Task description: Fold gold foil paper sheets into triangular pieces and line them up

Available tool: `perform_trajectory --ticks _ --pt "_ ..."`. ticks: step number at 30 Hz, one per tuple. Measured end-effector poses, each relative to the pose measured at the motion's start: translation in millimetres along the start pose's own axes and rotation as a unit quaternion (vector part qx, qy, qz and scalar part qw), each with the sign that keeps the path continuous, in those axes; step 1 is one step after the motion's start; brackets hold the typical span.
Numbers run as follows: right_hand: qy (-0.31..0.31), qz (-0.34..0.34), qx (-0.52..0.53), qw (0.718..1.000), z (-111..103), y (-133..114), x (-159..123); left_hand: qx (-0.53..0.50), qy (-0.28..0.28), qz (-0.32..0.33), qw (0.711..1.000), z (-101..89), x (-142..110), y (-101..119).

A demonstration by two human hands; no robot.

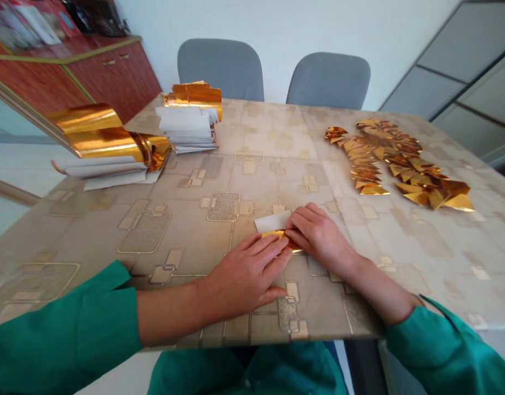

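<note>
A sheet of gold foil paper (274, 234) with a whitish back lies partly folded on the table near its front edge. My left hand (250, 270) rests flat on it, fingers stretched out and thumb apart, the fingertips pressing its gold side. My right hand (318, 233) has its fingers curled down at the paper's right part, pinching the fold. A whitish flap (273, 221) of the paper sticks out behind my fingers. Both hands cover much of the sheet, so its full shape is hidden.
Gold foil sheets (94, 129) lie curled at the far left, beside a stack of white-backed sheets (186, 129). Several folded gold pieces (368, 159) lie in rows at the right. Two grey chairs (222, 66) stand behind the patterned table (186, 219).
</note>
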State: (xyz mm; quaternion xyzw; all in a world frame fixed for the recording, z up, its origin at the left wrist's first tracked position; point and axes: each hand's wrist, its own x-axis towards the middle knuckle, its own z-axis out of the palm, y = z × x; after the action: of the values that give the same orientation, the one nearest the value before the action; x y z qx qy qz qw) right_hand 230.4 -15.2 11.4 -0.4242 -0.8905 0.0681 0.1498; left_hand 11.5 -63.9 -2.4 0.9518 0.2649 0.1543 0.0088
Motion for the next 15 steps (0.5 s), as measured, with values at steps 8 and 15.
perform_trajectory --ticks 8,15 --pt "-0.076 -0.006 -0.104 0.992 0 6 23 0.024 -0.006 -0.021 0.999 1.1 0 -1" --pt "-0.031 -0.029 -0.137 0.990 4 6 25 0.006 -0.027 -0.045 0.999 5.8 -3 -1"
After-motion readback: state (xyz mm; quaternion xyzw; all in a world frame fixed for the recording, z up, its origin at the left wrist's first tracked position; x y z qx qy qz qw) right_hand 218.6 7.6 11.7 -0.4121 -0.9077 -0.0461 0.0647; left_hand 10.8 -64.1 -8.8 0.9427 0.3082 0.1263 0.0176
